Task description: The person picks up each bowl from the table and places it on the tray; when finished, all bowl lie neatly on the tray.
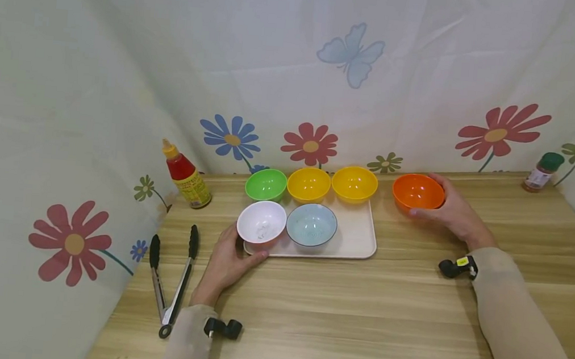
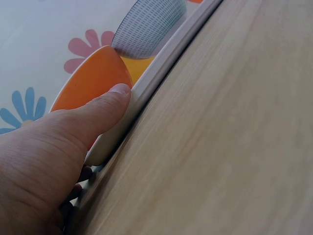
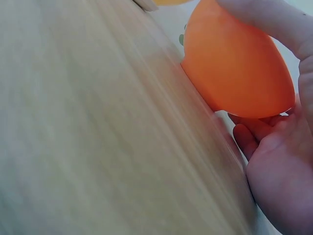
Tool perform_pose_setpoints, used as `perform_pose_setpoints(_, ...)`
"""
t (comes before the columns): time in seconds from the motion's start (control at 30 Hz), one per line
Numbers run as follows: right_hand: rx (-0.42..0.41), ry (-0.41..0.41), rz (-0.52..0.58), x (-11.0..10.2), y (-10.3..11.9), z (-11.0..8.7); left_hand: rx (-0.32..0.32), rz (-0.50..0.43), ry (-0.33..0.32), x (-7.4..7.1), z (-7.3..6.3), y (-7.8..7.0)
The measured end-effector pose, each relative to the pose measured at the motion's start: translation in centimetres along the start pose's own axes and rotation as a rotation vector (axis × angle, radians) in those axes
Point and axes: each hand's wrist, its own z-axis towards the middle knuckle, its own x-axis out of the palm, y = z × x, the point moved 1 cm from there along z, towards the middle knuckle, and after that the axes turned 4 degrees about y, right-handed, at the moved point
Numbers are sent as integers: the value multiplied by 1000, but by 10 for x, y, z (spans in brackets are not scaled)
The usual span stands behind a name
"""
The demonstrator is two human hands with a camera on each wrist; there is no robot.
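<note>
My left hand (image 1: pixel 228 262) grips a bowl that is white inside and orange outside (image 1: pixel 261 223), at the front left of a cream tray (image 1: pixel 356 240). The left wrist view shows the thumb (image 2: pixel 105 105) along the bowl's orange outer wall (image 2: pixel 98 81); the other fingers are mostly hidden. To the right of the tray, my right hand (image 1: pixel 451 210) holds an orange bowl (image 1: pixel 418 192) from its right side. Its thumb lies across the near wall and its fingers reach behind. In the right wrist view, this bowl (image 3: pixel 234 63) stands at the wooden surface.
A grey-blue bowl (image 1: pixel 311 225), a green bowl (image 1: pixel 266 185) and two yellow bowls (image 1: pixel 308 185) stand with the tray. Tongs (image 1: pixel 175 289) and a red sauce bottle (image 1: pixel 187 176) are at the left. A green-capped jar (image 1: pixel 542 172) is at the far right.
</note>
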Motion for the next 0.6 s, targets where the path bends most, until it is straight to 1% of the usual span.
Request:
perform_pose_setpoints(0.1, 1, 0, -2, 0, 0, 0, 0, 3, -2, 0, 0, 0)
perform_pose_setpoints(0.23, -6, -22, 19, -1, 0, -1, 4, 2, -3, 0, 0, 1)
perform_pose_setpoints(0.43, 4, -54, 59, -1, 6, -4, 0, -2, 0, 0, -1, 0)
perform_pose_setpoints(0.6, -10, -66, 79, -2, 11, -5, -10, 4, 3, 1, -1, 0)
